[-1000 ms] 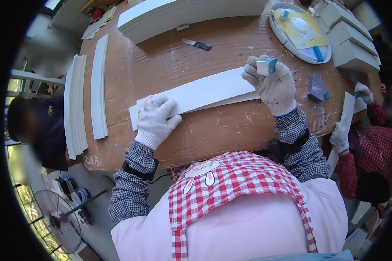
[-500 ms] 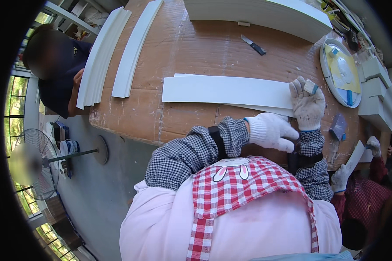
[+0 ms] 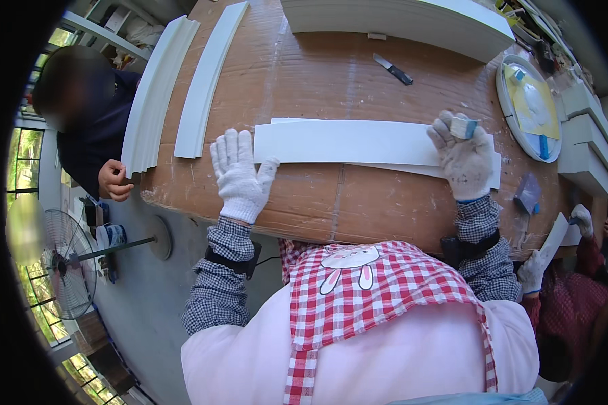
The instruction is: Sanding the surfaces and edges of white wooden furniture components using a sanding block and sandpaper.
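Note:
Two or more long white boards (image 3: 344, 142) lie crosswise on the cardboard-covered table, the lower ones slightly askew. My left hand (image 3: 242, 177), in a white knit glove, is flat with its fingers spread at the boards' left end. Whether it touches the board's edge, I cannot tell. Over the right end, my right hand (image 3: 463, 158), in a smudged glove, grips a small white-and-blue block (image 3: 463, 128) between thumb and fingers. The block's exact kind is unclear.
Beyond the boards lies a utility knife (image 3: 393, 69); a large white stack (image 3: 392, 19) stands behind it. A round white tray (image 3: 509, 111) is at right, a purple plastic piece (image 3: 527, 192) nearer. More white strips (image 3: 157, 94) lie left, beside a co-worker's hand (image 3: 115, 180). Another gloved person works at right.
My left hand has swung from beside my right wrist to the boards' left end and spread its fingers. My right hand has shifted slightly left, still with the block.

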`<state>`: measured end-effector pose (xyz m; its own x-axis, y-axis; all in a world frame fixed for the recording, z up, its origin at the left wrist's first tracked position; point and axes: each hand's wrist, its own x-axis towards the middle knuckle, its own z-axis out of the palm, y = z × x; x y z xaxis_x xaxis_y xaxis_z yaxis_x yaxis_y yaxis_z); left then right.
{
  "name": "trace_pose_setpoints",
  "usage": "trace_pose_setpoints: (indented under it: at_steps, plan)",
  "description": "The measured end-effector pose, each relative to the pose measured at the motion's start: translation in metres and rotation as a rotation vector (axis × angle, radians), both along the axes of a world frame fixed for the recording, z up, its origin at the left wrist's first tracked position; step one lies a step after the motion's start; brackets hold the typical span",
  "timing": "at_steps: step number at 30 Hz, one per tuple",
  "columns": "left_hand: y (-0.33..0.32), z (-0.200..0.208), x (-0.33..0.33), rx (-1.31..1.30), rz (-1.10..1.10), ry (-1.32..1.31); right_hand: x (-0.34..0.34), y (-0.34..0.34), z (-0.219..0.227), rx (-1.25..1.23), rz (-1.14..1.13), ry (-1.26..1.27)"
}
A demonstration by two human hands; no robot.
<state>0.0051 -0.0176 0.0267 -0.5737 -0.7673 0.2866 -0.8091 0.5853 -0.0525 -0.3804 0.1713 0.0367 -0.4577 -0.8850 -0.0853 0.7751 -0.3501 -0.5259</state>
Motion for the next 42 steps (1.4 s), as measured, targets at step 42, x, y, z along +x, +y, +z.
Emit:
trace_pose_setpoints:
  at_steps: [42]
  plan:
    - [-0.03,0.069,-0.03,0.382,-0.068,0.244,-0.015,0.048,0.006,-0.076,-0.253,0.341]
